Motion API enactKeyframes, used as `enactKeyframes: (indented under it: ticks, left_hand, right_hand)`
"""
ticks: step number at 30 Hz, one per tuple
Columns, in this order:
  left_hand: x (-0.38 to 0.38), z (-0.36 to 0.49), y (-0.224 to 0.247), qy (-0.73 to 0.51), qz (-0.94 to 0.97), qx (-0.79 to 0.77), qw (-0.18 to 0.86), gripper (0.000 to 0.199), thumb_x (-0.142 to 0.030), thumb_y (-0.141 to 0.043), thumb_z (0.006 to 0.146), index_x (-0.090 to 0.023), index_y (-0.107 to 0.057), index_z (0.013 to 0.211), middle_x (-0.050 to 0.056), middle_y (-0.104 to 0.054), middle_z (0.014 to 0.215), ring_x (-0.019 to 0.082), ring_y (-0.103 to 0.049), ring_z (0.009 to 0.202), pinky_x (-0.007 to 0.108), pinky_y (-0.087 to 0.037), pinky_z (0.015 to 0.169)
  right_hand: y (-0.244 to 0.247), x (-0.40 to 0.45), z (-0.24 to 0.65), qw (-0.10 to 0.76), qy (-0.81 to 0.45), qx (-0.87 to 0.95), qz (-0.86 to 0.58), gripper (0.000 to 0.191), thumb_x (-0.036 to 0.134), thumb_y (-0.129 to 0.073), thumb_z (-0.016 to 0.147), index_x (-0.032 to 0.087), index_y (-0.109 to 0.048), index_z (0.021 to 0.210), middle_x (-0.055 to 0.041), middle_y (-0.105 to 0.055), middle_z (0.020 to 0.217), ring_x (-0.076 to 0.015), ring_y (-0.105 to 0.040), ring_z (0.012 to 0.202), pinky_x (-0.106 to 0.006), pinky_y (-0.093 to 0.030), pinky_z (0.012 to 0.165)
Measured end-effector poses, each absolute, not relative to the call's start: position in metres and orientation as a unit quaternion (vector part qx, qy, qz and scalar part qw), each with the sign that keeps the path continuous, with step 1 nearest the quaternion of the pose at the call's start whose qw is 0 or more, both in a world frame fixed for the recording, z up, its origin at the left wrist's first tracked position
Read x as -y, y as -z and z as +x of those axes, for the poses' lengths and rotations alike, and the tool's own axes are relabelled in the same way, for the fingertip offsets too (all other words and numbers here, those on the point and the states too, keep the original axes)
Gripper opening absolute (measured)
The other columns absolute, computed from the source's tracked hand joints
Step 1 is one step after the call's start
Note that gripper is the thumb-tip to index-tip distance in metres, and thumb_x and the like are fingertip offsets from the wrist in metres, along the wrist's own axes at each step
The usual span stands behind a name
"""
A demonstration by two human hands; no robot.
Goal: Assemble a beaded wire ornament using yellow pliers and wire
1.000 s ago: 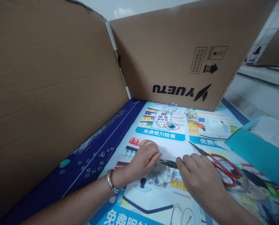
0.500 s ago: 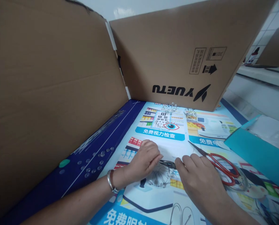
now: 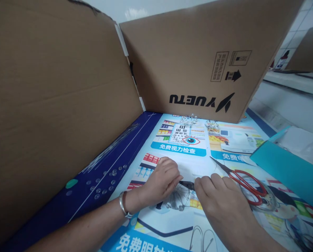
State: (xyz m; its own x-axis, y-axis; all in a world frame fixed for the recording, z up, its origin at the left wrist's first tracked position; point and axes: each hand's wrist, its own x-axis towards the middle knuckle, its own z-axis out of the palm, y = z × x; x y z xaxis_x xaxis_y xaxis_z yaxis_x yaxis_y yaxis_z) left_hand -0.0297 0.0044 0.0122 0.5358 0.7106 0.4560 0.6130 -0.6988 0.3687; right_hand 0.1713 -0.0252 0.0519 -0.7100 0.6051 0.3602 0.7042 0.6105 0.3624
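Note:
My left hand (image 3: 165, 178), a silver bangle on its wrist, is closed in a pinch at the middle of the table. Thin wires with clear beads (image 3: 179, 199) fan out beneath its fingers; the exact spot they grip is hidden. My right hand (image 3: 222, 196) is wrapped round the handles of a pair of dark needle-nose pliers (image 3: 187, 184). The pliers' tips point left and meet the fingertips of my left hand. Red-handled scissors (image 3: 247, 185) lie just right of my right hand, blades pointing away to the upper left.
Loose clear beads (image 3: 112, 182) and straight wires (image 3: 104, 154) lie on the dark blue strip at left. Beaded clusters (image 3: 189, 120) sit at the back. Cardboard panels (image 3: 198, 56) stand behind and left. A teal box (image 3: 290, 168) is at right, bent wires (image 3: 202, 238) in front.
The pliers have turned slightly in my right hand, so their jaws look narrower. My left hand keeps its pinch. The whole view has shifted a little.

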Motion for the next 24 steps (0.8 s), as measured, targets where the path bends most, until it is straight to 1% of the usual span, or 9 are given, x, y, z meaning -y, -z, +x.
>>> enactKeyframes:
  ticks: [7, 14, 19, 24]
  left_hand:
    - [-0.005, -0.03, -0.01, -0.301, 0.869, -0.381, 0.091, 0.017, -0.019, -0.036, 0.09, -0.016, -0.042, 0.074, 0.004, -0.051, 0.076, 0.017, -0.044, 0.079, 0.036, -0.035, 0.078]
    - [-0.005, -0.029, -0.012, -0.297, 0.868, -0.384, 0.104, 0.018, -0.02, -0.035, 0.09, -0.016, -0.041, 0.073, 0.004, -0.05, 0.076, 0.018, -0.044, 0.078, 0.036, -0.035, 0.077]
    - [-0.003, -0.028, -0.015, -0.291, 0.864, -0.393, 0.121, 0.02, -0.022, -0.035, 0.091, -0.017, -0.042, 0.074, 0.004, -0.051, 0.076, 0.018, -0.044, 0.078, 0.036, -0.035, 0.077]
    - [-0.008, -0.032, -0.014, -0.334, 0.83, -0.425, 0.138, 0.023, -0.024, -0.032, 0.092, -0.017, -0.043, 0.073, 0.003, -0.048, 0.073, 0.017, -0.043, 0.075, 0.034, -0.036, 0.074]
  right_hand:
    - [-0.048, 0.016, 0.176, 0.119, 0.232, 0.9, -0.35, 0.016, 0.008, -0.055, 0.069, 0.018, -0.058, 0.08, -0.0037, -0.054, 0.072, -0.0205, -0.043, 0.066, -0.035, -0.024, 0.057]
    - [-0.047, 0.008, 0.184, 0.11, 0.179, 0.916, -0.343, 0.016, 0.008, -0.059, 0.07, 0.019, -0.056, 0.081, -0.001, -0.053, 0.072, -0.019, -0.041, 0.066, -0.034, -0.022, 0.058]
    - [-0.046, 0.003, 0.187, 0.106, 0.185, 0.919, -0.331, 0.013, 0.01, -0.058, 0.073, 0.02, -0.055, 0.081, -0.0002, -0.052, 0.071, -0.0186, -0.04, 0.066, -0.034, -0.02, 0.057]
    - [-0.04, 0.004, 0.184, 0.105, 0.17, 0.938, -0.283, 0.014, 0.014, -0.062, 0.072, 0.02, -0.054, 0.082, 0.001, -0.05, 0.07, -0.0173, -0.039, 0.065, -0.033, -0.021, 0.058]
